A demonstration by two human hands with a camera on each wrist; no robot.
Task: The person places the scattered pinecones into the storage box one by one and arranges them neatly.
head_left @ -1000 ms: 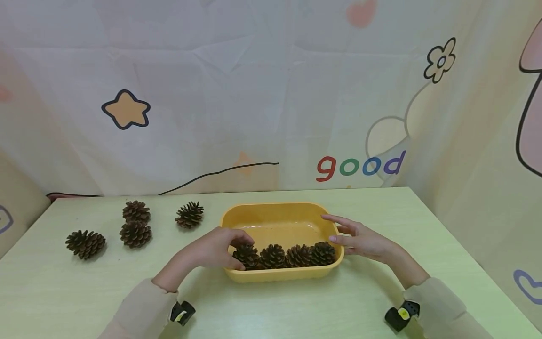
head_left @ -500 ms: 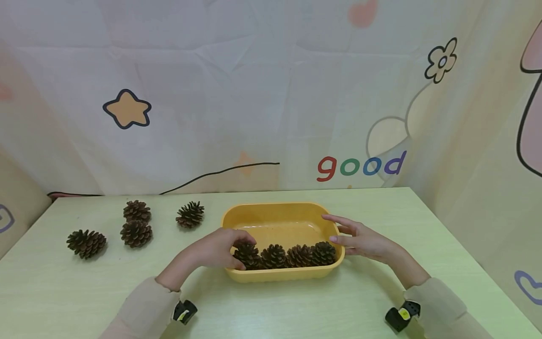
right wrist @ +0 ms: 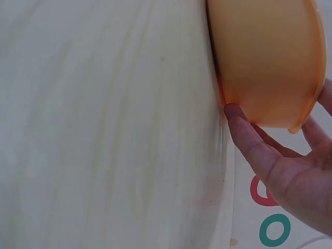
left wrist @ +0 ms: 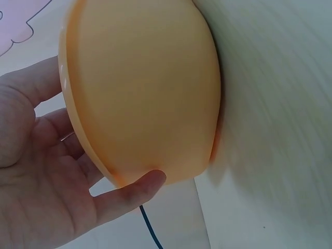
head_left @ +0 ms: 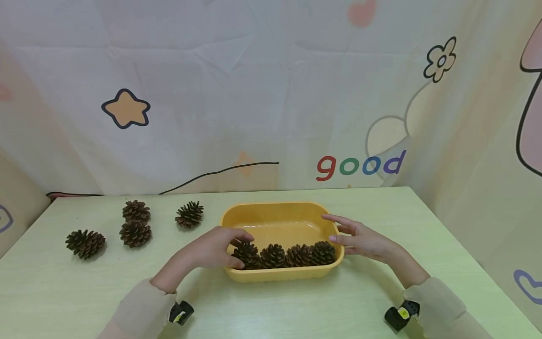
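A yellow plastic basin [head_left: 283,274] stands on the table. Along its near inner side, a row of several brown pine cones runs from left to right. My left hand [head_left: 217,247] reaches over the left rim, its thumb and fingers around the leftmost pine cone [head_left: 246,254]. In the left wrist view one finger of this hand [left wrist: 44,171] lies outside the basin wall [left wrist: 140,93], and the cone is hidden behind that wall. My right hand [head_left: 366,241] holds the right end of the basin, thumb at the rim, other fingertips against the outer wall [right wrist: 264,62].
Left of the basin, several more pine cones lie on the pale green table [head_left: 275,310]: one alone [head_left: 189,215], two close together [head_left: 135,233], and another [head_left: 85,244] farther left. A printed curtain [head_left: 254,103] hangs behind the table.
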